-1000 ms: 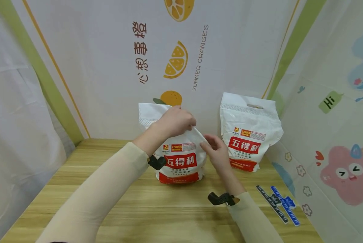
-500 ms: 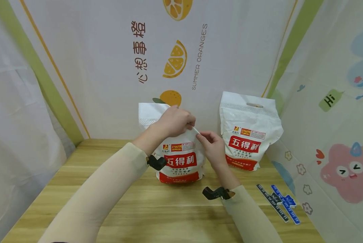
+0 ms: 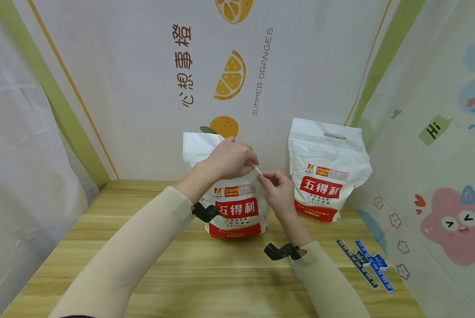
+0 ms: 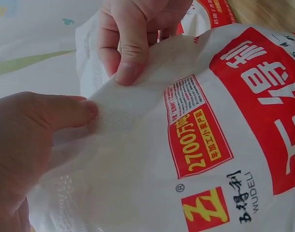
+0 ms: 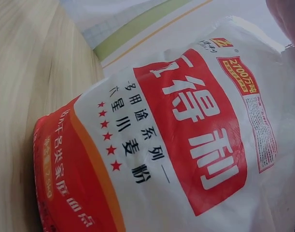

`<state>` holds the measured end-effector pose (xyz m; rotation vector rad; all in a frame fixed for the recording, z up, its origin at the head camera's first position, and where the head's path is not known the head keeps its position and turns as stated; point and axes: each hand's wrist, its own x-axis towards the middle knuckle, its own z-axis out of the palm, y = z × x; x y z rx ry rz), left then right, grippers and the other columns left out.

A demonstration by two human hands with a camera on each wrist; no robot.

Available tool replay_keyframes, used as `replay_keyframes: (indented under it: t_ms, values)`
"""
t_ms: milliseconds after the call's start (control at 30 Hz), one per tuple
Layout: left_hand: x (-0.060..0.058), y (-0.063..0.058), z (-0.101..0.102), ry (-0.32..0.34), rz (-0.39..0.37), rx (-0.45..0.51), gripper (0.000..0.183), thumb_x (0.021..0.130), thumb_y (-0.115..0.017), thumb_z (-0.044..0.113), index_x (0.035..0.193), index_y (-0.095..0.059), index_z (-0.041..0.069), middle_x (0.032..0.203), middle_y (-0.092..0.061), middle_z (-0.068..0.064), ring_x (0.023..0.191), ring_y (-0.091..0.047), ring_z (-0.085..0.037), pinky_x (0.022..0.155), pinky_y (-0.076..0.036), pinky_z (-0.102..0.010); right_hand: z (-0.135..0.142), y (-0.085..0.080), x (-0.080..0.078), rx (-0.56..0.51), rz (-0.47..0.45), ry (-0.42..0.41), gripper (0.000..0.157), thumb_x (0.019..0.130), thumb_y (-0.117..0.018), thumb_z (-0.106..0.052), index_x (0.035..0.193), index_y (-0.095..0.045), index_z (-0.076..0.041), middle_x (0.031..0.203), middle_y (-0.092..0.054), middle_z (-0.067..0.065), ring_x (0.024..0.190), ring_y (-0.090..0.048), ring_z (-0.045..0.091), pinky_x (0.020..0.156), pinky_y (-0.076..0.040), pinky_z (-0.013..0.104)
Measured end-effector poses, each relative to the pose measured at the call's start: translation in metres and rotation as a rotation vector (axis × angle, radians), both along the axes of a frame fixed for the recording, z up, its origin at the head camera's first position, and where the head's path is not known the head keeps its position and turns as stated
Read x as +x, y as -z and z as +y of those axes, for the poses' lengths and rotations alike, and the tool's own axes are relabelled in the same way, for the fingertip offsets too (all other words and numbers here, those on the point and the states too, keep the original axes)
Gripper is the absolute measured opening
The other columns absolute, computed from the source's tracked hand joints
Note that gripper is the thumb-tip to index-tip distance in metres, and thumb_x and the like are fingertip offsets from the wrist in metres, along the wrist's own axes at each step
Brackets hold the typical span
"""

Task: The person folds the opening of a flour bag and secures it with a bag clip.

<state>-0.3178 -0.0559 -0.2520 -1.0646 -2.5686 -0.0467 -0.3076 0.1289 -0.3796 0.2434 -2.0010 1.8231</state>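
Observation:
A white and red bag of flour (image 3: 237, 207) stands upright on the wooden table, its top right part folded over. My left hand (image 3: 231, 159) pinches the fold at the top, thumb lying on the plastic in the left wrist view. Just to its right, my right hand (image 3: 279, 192) pinches the same folded edge between thumb and fingers. A short strip of white edge shows between the two hands. In the right wrist view the bag's printed front (image 5: 195, 125) fills most of the picture. The bag's top left corner (image 3: 199, 143) sticks up flat behind my left hand.
A second flour bag (image 3: 321, 187) with a handle slot stands at the back right. Two flat toothed strips, one black (image 3: 356, 265) and one blue (image 3: 374, 265), lie at the table's right side. Printed curtains (image 3: 142, 88) hang behind and beside the table.
My right hand has moved up and left along the bag's edge, closer to my left hand, and now pinches the fold there. The left hand has stayed nearly still.

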Motion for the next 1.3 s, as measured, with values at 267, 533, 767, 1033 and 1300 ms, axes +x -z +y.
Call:
replay_keyframes:
  t_ms: [267, 533, 767, 1033, 1300]
  values:
    - [-0.001, 0.004, 0.003, -0.009, 0.036, 0.002, 0.008, 0.102, -0.078, 0.02, 0.104, -0.085, 0.019, 0.103, -0.082, 0.005, 0.096, -0.076, -0.017, 0.089, -0.049, -0.042, 0.004, 0.002, -0.001, 0.014, -0.018, -0.009, 0.016, 0.1, -0.082, -0.012, 0.11, -0.079, 0.0, 0.096, -0.077, 0.0, 0.087, -0.068, 0.011, 0.073, -0.057, 0.019]
    - [0.0, 0.005, 0.004, -0.019, 0.042, -0.013, 0.005, 0.101, -0.077, 0.018, 0.102, -0.081, 0.02, 0.102, -0.08, 0.003, 0.095, -0.075, -0.018, 0.089, -0.049, -0.042, 0.017, 0.01, -0.002, 0.051, -0.106, 0.018, 0.023, 0.1, -0.084, -0.022, 0.116, -0.082, -0.006, 0.109, -0.081, 0.007, 0.094, -0.069, 0.012, 0.074, -0.058, 0.022]
    - [0.001, 0.006, 0.004, -0.023, 0.043, -0.022, 0.006, 0.102, -0.077, 0.017, 0.1, -0.08, 0.022, 0.102, -0.08, 0.004, 0.096, -0.075, -0.019, 0.091, -0.05, -0.044, 0.024, 0.016, -0.003, 0.072, -0.148, 0.021, 0.023, 0.1, -0.084, -0.021, 0.117, -0.082, -0.006, 0.111, -0.08, 0.009, 0.096, -0.07, 0.013, 0.079, -0.06, 0.022]
    - [0.0, 0.006, 0.004, -0.018, 0.027, -0.021, 0.005, 0.102, -0.077, 0.017, 0.101, -0.081, 0.021, 0.102, -0.08, 0.004, 0.095, -0.075, -0.018, 0.093, -0.05, -0.044, 0.028, 0.017, -0.005, 0.11, -0.186, 0.036, 0.018, 0.1, -0.083, -0.019, 0.112, -0.083, -0.006, 0.107, -0.08, 0.011, 0.091, -0.069, 0.019, 0.081, -0.063, 0.034]
    - [0.001, 0.007, 0.004, -0.008, 0.028, -0.018, 0.005, 0.102, -0.077, 0.018, 0.1, -0.08, 0.021, 0.101, -0.08, 0.003, 0.097, -0.076, -0.018, 0.096, -0.051, -0.046, 0.033, 0.022, -0.006, 0.124, -0.187, 0.028, 0.019, 0.1, -0.084, -0.022, 0.111, -0.083, -0.007, 0.106, -0.079, 0.009, 0.094, -0.069, 0.02, 0.077, -0.059, 0.027]
